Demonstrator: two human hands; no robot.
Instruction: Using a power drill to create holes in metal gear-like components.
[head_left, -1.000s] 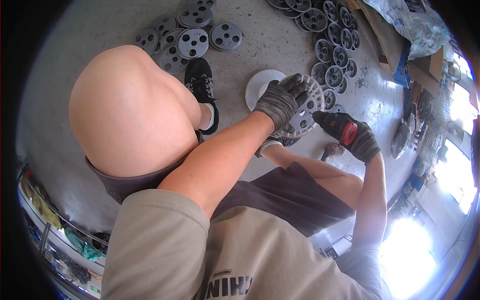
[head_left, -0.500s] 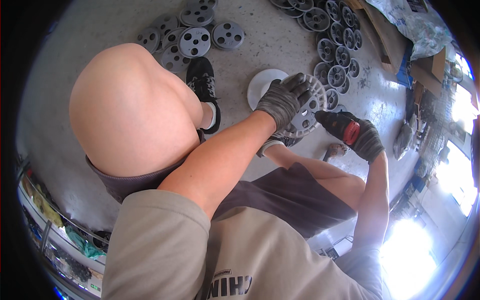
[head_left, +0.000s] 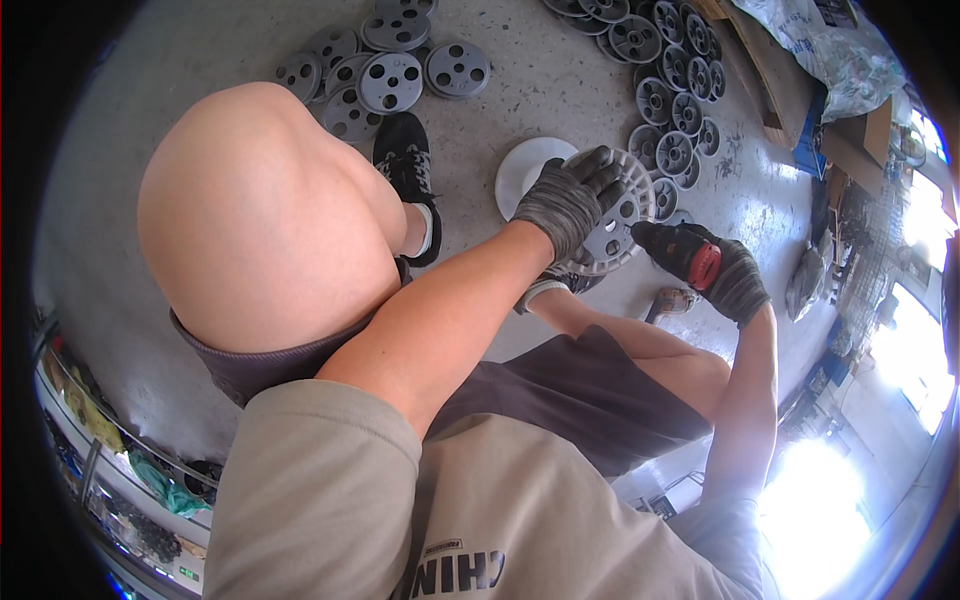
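Observation:
A pale ring with a slotted rim [head_left: 643, 184] stands tilted between my legs, with a grey disc with round holes [head_left: 608, 240] set inside it. My left hand [head_left: 570, 203], in a dark striped glove, lies across them, its fingers reaching over the disc and holding them steady. My gloved right hand [head_left: 737, 280] is wrapped around a black and red power drill [head_left: 685, 252]. The drill points left, its tip close to the disc's right side; whether it touches cannot be made out. Behind my left hand a round white plate or stand [head_left: 517, 178] shows partly.
Grey discs with holes [head_left: 456, 70] lie piled on the concrete floor beyond my left shoe [head_left: 402, 165]. Several grey wheels [head_left: 675, 152] spread out at the far right. Cardboard [head_left: 860, 140] and clear plastic bags [head_left: 855, 70] lie along the right side.

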